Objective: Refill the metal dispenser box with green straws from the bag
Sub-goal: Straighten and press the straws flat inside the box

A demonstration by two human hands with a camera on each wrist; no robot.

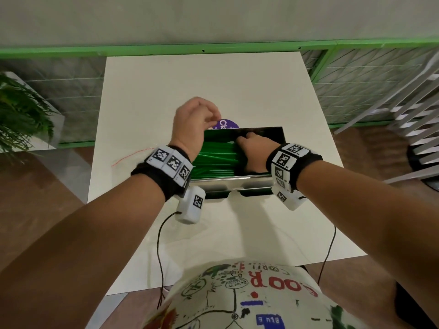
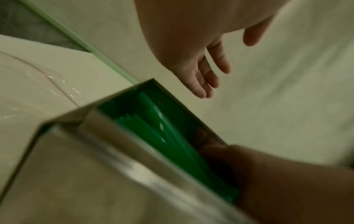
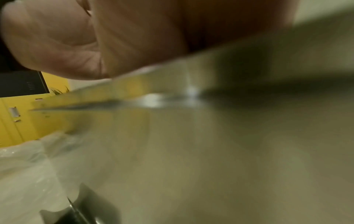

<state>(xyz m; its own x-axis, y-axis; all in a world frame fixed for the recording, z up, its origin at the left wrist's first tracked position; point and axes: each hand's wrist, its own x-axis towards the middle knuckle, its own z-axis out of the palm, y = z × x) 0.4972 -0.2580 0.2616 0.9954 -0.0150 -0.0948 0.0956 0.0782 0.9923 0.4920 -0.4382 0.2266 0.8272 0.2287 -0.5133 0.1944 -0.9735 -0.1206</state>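
Printed shirt (image 1: 249,295) at bottom of head view. White table (image 1: 166,91) carries the metal dispenser box (image 1: 256,180), lid off. Green straws (image 1: 213,157) lie lengthwise inside. Right hand (image 1: 251,150) reaches into box onto straws; grip cannot be determined. Left hand (image 1: 192,119) above box's left end, fingers relaxed, holding nothing. Clear bag (image 3: 23,166) beside box.

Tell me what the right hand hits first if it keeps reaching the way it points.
Most likely the green straws under its fingers: the right hand already reaches into the metal box. Depth is unclear.
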